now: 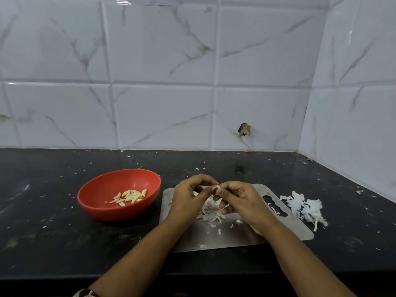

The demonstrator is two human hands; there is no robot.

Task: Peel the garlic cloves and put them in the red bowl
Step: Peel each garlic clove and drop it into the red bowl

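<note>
A garlic clove point(216, 187) is being pinched by left hand point(188, 197) and right hand point(241, 198) over the board's point(235, 239) far edge, ideally being skinned gently.

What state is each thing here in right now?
red bowl: upright, holds peeled cloves.
left hand: pinching the garlic clove.
right hand: pinching the same clove.
garlic clove: raised between both hands.
metal board: flat, strewn with skin scraps.
skin pile: heaped on counter beside board.

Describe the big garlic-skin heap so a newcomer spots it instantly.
On the counter, find the steel cutting board right of the red bowl. Off the board's right edge lies the skin heap. Unlike the small flakes on the board, it is one big white tangle.
</note>
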